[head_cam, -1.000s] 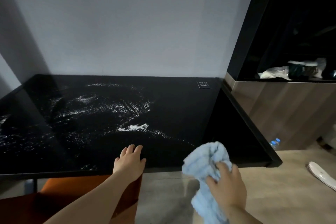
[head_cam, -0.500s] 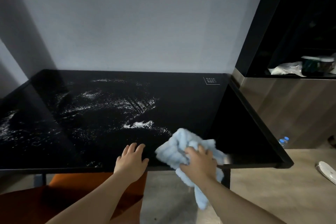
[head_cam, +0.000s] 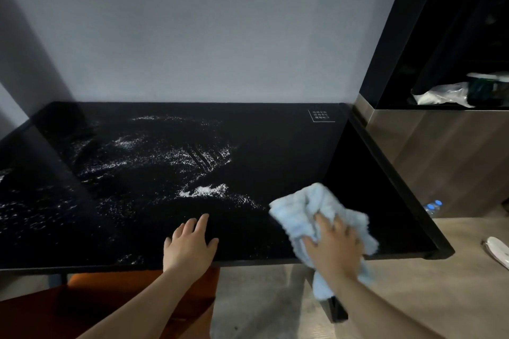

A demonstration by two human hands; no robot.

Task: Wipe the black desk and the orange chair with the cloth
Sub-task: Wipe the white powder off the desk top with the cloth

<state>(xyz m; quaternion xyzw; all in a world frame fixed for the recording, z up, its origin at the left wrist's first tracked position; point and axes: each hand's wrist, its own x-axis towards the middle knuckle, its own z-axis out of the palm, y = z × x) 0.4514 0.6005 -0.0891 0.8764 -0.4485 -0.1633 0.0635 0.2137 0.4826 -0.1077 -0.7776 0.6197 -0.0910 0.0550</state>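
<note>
I see my right hand [head_cam: 334,246] gripping a fluffy, ribbed blue cloth [head_cam: 308,210] bunched on the glossy black desk [head_cam: 275,151] near its front right corner. My left hand [head_cam: 187,246] lies flat, fingers spread, at the front edge. White speckled residue [head_cam: 203,190] streaks the middle. The orange chair [head_cam: 110,300] sits below.

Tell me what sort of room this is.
Probably a hotel room or small home study: a black desk against a plain wall, an orange chair tucked under it, and a wood-panelled cabinet beside.

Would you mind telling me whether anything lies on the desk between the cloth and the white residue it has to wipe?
Nothing visible does: bare black desk separates the cloth from the white residue. The left hand rests nearer the front edge, outside that path.
</note>
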